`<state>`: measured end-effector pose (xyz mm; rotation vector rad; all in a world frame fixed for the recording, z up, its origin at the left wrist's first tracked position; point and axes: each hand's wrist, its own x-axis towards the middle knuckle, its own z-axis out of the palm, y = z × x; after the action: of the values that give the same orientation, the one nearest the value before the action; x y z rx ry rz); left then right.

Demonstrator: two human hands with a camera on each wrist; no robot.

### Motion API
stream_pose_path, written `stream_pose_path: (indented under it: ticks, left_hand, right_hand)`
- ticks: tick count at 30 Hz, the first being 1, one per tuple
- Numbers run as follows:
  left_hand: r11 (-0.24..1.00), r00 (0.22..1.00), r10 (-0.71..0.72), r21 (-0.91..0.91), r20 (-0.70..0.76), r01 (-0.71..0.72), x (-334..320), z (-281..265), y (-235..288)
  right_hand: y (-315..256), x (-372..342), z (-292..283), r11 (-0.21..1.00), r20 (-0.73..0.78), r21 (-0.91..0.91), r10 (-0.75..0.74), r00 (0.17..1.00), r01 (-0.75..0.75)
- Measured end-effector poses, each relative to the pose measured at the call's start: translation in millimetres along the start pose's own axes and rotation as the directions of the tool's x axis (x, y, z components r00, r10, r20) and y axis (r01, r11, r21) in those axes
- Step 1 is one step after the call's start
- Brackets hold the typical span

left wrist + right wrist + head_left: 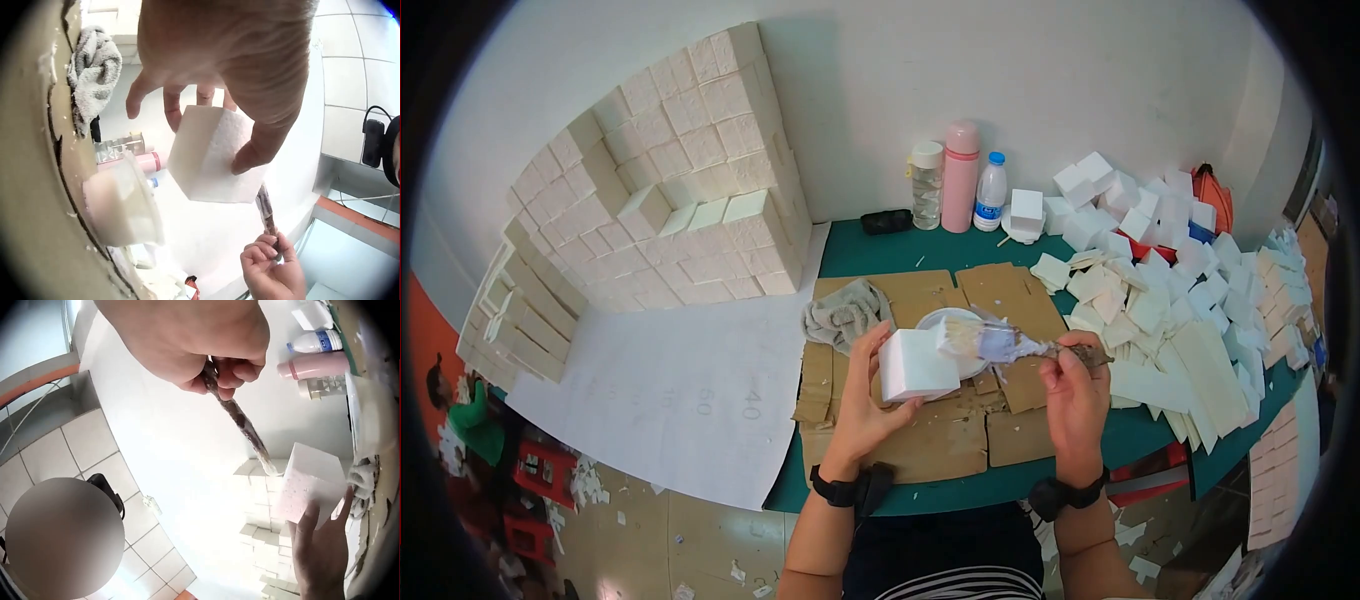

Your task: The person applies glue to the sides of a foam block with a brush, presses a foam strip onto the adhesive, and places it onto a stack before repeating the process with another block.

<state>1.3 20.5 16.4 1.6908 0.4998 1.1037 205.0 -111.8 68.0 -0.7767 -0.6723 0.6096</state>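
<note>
My left hand (862, 408) grips a white block (918, 366), fingers behind it and thumb along its near edge. In the left wrist view the block (215, 156) sits between thumb and fingertips. The right hand (1076, 410) pinches the dark, crusted handle of a paintbrush (1002, 345). White paste clings to the brush's neck, and its bristles overlap the block's right side in the head view. Behind both is a round plastic tub (125, 206), standing on flattened cardboard (930, 455); pale material shows through its side.
A grey cloth (847, 314) lies left of the tub. Stacked white blocks (690, 140) form a curved wall on marked paper (670, 400). Bottles, including a pink flask (961, 180), stand at the back. Loose blocks and sheets (1190, 385) heap up on the right. A person in green (470, 420) is far left.
</note>
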Motion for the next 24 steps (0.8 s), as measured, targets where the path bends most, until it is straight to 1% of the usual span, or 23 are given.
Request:
stream_pose_path:
  ticks: [2,4,7,8,11,12,15,16,19,20,23,24]
  left_hand:
    - [1.0,1.0,-0.004,-0.026,0.005,0.004,0,0,0]
    - [1.0,1.0,0.001,-0.003,0.023,-0.001,0,0,0]
    - [0.999,0.999,0.011,0.043,0.05,-0.013,-1,0,0]
    - [0.999,0.999,0.01,0.046,0.036,-0.012,-1,0,1]
    - [0.999,1.0,0.015,0.05,0.007,-0.015,-1,0,4]
    - [0.997,1.0,0.019,0.076,0.019,-0.02,-1,-1,4]
    - [0.992,0.998,0.023,0.123,0.053,-0.03,0,0,5]
    - [0.99,0.998,0.035,0.135,0.06,-0.043,-1,2,6]
    - [0.983,0.995,0.061,0.165,0.079,-0.074,-1,2,7]
    - [0.986,0.995,0.058,0.152,0.075,-0.069,-1,1,4]
    - [0.99,0.997,0.06,0.125,0.052,-0.066,-1,-1,2]
    - [0.988,0.997,0.053,0.14,0.049,-0.059,-1,0,4]
  right_hand:
    - [3,-4,11,0.998,0.027,0.016,0.053,0.998,-0.054]
    - [3,-7,13,0.996,0.04,0.024,0.08,0.996,-0.081]
    - [0,-12,11,0.963,0.052,-0.246,0.127,0.991,-0.11]
    - [-2,-11,8,0.962,0.054,-0.247,0.13,0.99,-0.113]
    - [-15,-7,-1,0.911,-0.039,-0.412,-0.047,0.998,0.026]
    - [-16,-6,0,0.91,-0.038,-0.415,-0.049,0.998,0.029]
    - [-16,-4,10,0.993,-0.072,-0.119,-0.013,0.997,0.005]
    - [-15,-4,13,0.993,-0.076,-0.119,-0.015,0.997,0.006]
    - [-9,-5,21,0.968,0.052,-0.221,0.136,0.989,-0.121]
    - [-8,-5,17,0.969,0.051,-0.217,0.134,0.99,-0.12]
    - [-10,1,-1,0.921,-0.041,-0.389,0.014,0.999,-0.028]
    - [-10,2,0,0.921,-0.032,-0.39,0.013,0.999,-0.025]
